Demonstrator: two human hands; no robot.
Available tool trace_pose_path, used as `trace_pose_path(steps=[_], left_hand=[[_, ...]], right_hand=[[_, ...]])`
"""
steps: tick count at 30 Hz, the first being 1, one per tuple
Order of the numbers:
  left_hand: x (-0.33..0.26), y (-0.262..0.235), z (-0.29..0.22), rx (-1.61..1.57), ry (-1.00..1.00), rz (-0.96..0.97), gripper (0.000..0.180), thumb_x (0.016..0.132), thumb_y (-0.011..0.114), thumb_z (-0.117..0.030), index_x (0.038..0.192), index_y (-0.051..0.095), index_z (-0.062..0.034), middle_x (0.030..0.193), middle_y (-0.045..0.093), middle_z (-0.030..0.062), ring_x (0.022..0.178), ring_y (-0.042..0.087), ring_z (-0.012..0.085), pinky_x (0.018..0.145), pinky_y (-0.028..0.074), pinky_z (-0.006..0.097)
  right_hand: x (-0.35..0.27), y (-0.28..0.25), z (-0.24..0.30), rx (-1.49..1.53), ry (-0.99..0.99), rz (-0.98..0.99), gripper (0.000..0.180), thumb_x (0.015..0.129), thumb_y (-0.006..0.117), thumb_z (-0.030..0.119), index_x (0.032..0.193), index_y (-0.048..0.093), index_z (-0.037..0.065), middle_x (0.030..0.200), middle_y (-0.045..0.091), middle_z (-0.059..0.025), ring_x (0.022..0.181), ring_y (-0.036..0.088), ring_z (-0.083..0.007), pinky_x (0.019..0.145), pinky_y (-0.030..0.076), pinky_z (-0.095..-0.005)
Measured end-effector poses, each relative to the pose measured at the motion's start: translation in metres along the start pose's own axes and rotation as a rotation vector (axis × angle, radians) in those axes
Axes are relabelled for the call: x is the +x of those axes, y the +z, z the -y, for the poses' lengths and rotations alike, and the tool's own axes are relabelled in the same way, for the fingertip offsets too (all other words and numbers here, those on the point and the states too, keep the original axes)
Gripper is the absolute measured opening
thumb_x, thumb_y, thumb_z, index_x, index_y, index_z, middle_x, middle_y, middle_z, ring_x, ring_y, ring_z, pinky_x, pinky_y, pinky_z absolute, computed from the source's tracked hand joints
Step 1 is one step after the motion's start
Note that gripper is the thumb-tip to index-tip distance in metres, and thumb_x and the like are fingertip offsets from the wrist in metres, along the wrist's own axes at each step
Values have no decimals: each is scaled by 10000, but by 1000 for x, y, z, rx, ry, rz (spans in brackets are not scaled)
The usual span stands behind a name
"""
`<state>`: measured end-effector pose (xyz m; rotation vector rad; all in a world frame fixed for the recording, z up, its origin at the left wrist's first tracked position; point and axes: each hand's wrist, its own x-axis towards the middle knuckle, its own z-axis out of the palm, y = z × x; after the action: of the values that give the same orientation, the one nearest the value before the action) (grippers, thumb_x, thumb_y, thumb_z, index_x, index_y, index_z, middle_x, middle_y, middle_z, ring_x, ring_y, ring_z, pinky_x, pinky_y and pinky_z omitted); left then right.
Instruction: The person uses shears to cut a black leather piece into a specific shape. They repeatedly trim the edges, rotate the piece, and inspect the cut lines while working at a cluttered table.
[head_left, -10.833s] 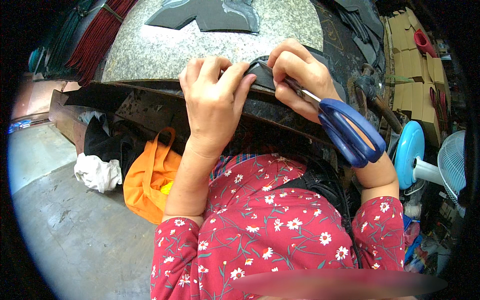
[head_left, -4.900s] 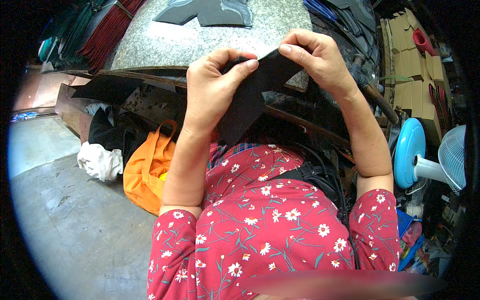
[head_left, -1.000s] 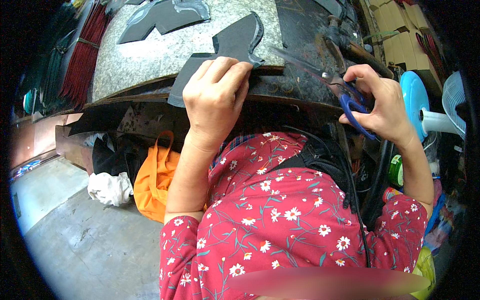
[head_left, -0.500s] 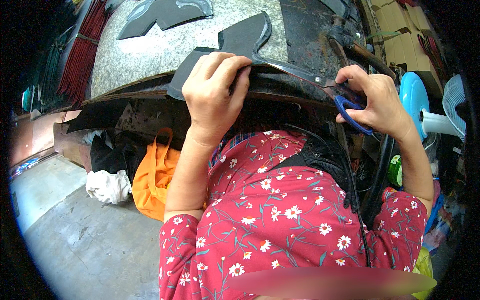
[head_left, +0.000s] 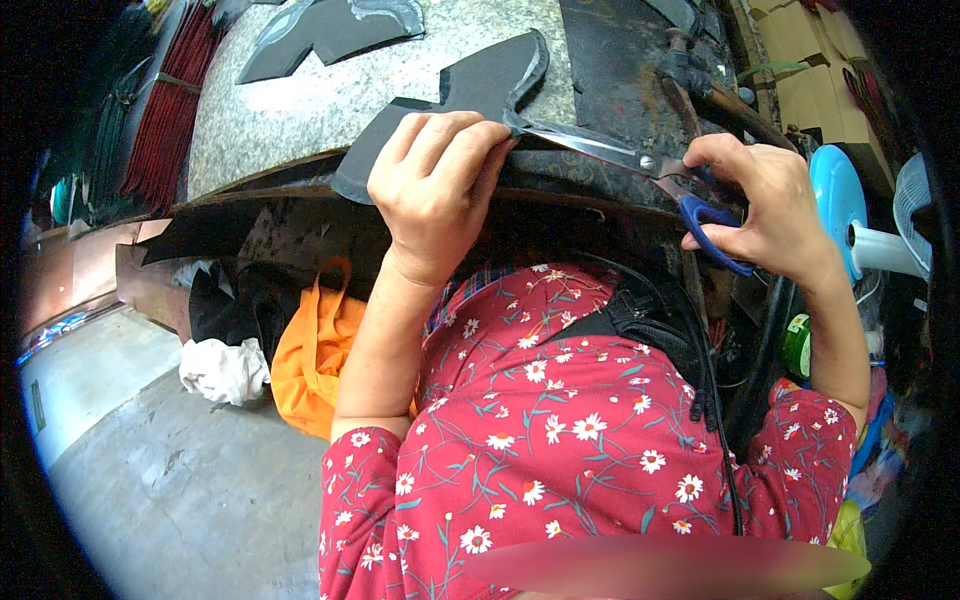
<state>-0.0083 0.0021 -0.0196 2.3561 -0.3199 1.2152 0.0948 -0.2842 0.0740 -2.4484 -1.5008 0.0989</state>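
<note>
A dark grey shaped sheet piece (head_left: 490, 75) with a lighter edging lies over the front of the speckled stone slab (head_left: 300, 125). My left hand (head_left: 435, 185) pinches its near edge, fingers closed on it. My right hand (head_left: 765, 205) grips blue-handled scissors (head_left: 715, 230), thumb and fingers in the loops. The scissor blades reach left, their tips at the edging beside my left fingertips. A second dark grey piece (head_left: 335, 35) of similar shape, with a whitish border, rests farther back on the slab.
Bundled dark red cords (head_left: 170, 105) hang at the far left. A hammer-like tool (head_left: 690, 65) lies on the dark bench to the right. Blue and white fan parts (head_left: 838, 200) stand by my right arm. An orange bag (head_left: 315, 350) and a white plastic bag (head_left: 222, 370) are below the bench.
The view has shifted slightly. The scissors and my right hand have moved a little to the right and down; my left hand keeps its pinch on the grey piece.
</note>
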Motion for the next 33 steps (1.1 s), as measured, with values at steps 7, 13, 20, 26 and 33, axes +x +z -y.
trace_pose_path(steps=[7,13,20,26,33], left_hand=[[0,-2,0,-53,11,-86,196,714,801,-41,869,682,-65,827,664,65,709,629,239,623,506,328],[-7,0,0,-101,-53,-138,219,724,807,-18,899,682,-58,838,662,79,717,633,245,625,506,327],[-6,7,-2,-99,-129,-254,252,714,816,-11,928,697,-68,871,663,82,738,634,250,630,506,330],[-2,2,0,-41,-74,-209,269,699,816,-4,934,703,-71,844,656,74,718,626,240,618,499,327],[-4,4,1,-47,-30,-238,269,706,819,-10,936,695,-76,842,655,70,706,622,239,609,499,325]], right_hand=[[7,-10,-2,92,-21,82,605,614,895,366,1070,591,109,744,650,-103,694,669,-325,634,507,-400],[8,-10,1,112,-50,90,593,622,899,359,1036,588,69,747,648,-120,708,680,-324,635,509,-392],[11,-3,13,176,-41,17,631,627,892,390,1066,578,63,763,616,-105,696,657,-328,631,490,-395],[6,-15,13,-25,-96,5,654,573,897,333,1067,606,18,891,650,-104,747,647,-311,661,496,-370],[7,-22,14,132,33,119,556,642,877,364,1018,592,70,736,605,-128,647,636,-342,599,466,-403]])
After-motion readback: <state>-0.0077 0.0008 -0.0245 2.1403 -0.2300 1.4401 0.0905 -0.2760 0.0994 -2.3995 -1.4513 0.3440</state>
